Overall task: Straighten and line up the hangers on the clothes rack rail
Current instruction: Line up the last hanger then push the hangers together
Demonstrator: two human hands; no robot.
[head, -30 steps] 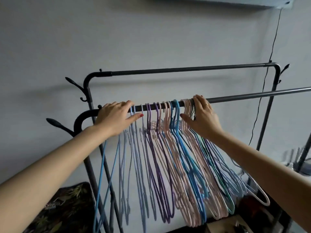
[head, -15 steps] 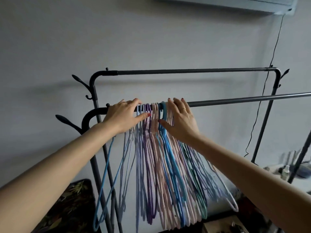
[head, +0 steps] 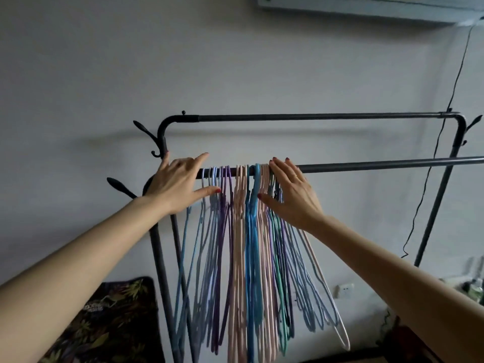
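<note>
A tight bunch of thin hangers (head: pixel 243 231), light blue, purple, pink, bright blue and green, hangs from the near dark rail (head: pixel 379 165) of the clothes rack. My left hand (head: pixel 178 184) lies flat against the bunch's left side with straight fingers, its thumb touching the light blue hangers. Flat against the right side is my right hand (head: pixel 290 192), fingers over the hooks at the rail and thumb on a pink hanger. Neither hand is curled around anything. The hangers on the right splay out lower down.
A second, higher rail (head: pixel 314 117) runs behind, close to the white wall. Coat hooks (head: pixel 146 132) stick out from the rack's left post. A dark floral cushion (head: pixel 104 323) lies lower left, a black cable (head: pixel 429 179) hangs at the right, and an air conditioner (head: pixel 366 6) is mounted above.
My right hand slid left along the rail, pushing the spread hangers into a tighter bunch against my left hand. The fingers of both hands have straightened.
</note>
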